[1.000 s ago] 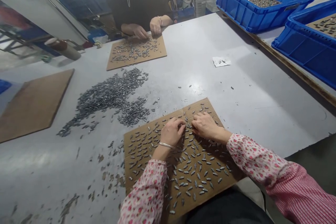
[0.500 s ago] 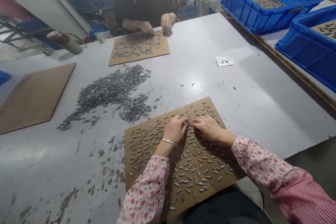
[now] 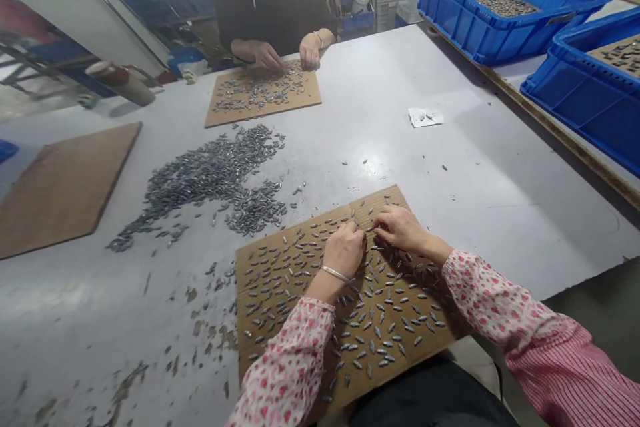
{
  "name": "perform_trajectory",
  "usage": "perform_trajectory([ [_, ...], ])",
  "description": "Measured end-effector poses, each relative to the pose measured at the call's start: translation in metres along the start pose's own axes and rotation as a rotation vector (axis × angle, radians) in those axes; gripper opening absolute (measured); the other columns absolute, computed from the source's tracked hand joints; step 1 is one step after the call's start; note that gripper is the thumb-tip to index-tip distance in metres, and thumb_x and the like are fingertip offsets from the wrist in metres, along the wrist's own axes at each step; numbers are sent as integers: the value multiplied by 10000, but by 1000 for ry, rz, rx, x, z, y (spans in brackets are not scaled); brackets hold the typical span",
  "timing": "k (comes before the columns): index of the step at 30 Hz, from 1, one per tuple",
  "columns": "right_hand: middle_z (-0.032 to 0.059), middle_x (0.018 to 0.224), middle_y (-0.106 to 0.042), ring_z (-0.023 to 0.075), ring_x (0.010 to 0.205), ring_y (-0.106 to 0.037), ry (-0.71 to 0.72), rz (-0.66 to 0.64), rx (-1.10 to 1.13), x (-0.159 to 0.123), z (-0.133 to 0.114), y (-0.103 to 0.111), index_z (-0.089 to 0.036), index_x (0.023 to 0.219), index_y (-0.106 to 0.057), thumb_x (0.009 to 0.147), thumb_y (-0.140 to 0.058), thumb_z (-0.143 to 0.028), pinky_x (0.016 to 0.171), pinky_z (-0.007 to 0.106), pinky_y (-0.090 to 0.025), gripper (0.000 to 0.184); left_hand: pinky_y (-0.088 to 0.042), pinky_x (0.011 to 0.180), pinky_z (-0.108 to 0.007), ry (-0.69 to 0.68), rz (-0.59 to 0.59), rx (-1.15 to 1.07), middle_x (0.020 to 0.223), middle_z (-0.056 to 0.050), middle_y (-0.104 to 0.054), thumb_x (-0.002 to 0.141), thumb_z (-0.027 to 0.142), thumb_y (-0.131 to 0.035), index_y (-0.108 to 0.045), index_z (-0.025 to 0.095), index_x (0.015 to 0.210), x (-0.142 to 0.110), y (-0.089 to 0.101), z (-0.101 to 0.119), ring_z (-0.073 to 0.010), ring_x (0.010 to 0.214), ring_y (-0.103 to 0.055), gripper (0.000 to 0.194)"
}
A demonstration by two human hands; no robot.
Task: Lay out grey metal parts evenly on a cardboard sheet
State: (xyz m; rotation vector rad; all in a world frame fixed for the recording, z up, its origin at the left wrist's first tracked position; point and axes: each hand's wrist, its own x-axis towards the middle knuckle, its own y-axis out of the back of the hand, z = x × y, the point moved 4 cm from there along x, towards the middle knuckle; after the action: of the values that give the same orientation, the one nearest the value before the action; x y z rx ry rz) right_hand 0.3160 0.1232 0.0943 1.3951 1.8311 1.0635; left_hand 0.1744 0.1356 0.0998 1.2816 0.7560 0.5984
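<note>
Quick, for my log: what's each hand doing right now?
Left hand: curled over the cardboard, holding unclear.
Right hand: curled among the metal pieces, holding unclear.

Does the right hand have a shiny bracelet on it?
No, the silver bangle is on the left wrist, just behind the left hand, and the right hand has a bare wrist.

The left hand bends forward at the wrist, palm down, fingers curled, a thin bangle at the wrist; the right hand reaches across, palm down, fingertips just beside the left's, both forearms angling inward in floral sleeves
</note>
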Motion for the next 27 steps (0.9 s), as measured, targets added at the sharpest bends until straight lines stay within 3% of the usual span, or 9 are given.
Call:
perform_trajectory([
  [8,58,881,-634,170,847,-534,16,-39,-19,1,-3,-2,-164,869,-685,858,-593,-217,737,276,-358,107,-437,711,-271,-16,65,-150,886,-58,-597,910,319,-463,-684,222,895,-4,-14,-10,-179,850,-569,242],
  [12,49,858,-629,167,821,-532,3,-20,4,1,-1,-1,-170,862,-683,860,-599,-224,717,275,-353,100,-428,718,-263,73,118,-222,923,-50,-600,923,340,-443,-670,243,996,-6,-3,-30,-170,860,-570,257],
  [18,44,855,-630,161,833,-534,-6,-25,-7,4,0,-4,-173,860,-685,864,-590,-234,722,266,-347,113,-424,744,-268,46,-17,-88,941,-56,-615,917,282,-452,-691,239,963,4,15,-21,-185,914,-574,247],
  [27,51,892,-636,166,846,-544,0,-82,-54,10,-7,-13,-191,902,-689,883,-555,-278,734,271,-347,160,-436,708,-278,79,-85,20,942,-51,-622,907,319,-466,-667,227,916,6,5,-24,-197,921,-586,222],
])
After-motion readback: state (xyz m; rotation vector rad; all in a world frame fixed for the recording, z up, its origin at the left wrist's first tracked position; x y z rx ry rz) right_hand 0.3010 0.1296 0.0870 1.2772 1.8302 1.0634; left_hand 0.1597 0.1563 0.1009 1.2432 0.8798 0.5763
